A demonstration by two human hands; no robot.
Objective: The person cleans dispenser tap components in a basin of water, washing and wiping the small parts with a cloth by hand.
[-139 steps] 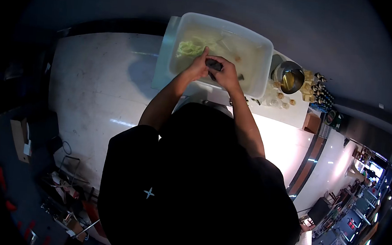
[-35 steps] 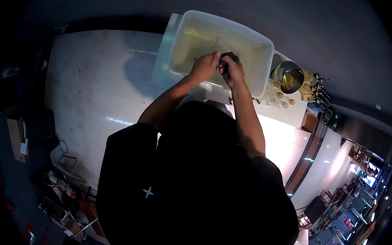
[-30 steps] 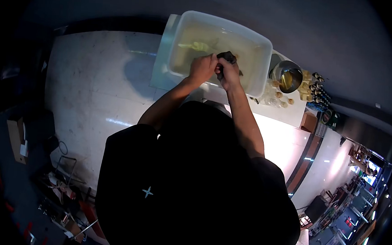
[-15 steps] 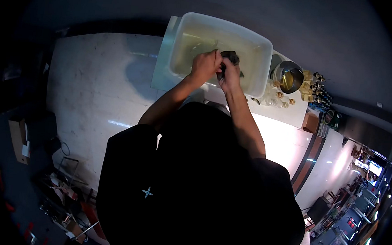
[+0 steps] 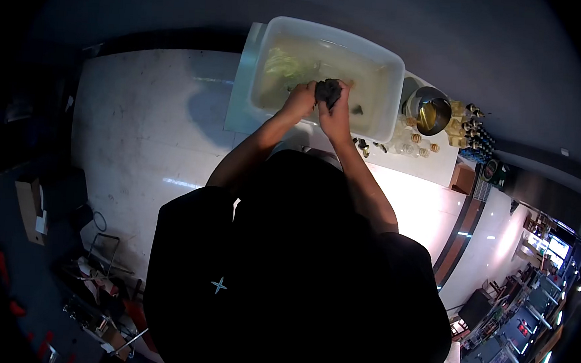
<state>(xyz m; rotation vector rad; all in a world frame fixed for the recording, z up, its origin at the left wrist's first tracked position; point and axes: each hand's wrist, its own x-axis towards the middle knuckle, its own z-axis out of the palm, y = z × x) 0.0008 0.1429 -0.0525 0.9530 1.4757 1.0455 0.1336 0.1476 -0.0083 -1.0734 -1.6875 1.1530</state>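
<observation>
A dark, crumpled cloth-like piece (image 5: 328,92) is between my hands, over the near part of a large translucent tub (image 5: 392,98) of cloudy water. My right hand (image 5: 336,118) grips it from the right, thumb and fingers around its edge. My left hand (image 5: 300,100) is closed at its left side, with the fingertips partly hidden against it. Pale green, leafy-looking matter (image 5: 283,64) lies in the water at the tub's left. A small dark bit (image 5: 357,110) is in the water right of my right hand.
Right of the tub stands a round metal bowl (image 5: 434,113) with yellowish contents. Small glass jars (image 5: 409,149) and several bottles (image 5: 477,136) stand near it. A brown box (image 5: 462,179) sits beyond the counter's right end. A cardboard box (image 5: 30,210) is at the far left.
The dark piece has been turned and shifted slightly left and down in my hands. My right hand has opened around its edge. The green matter shows more clearly in the water.
</observation>
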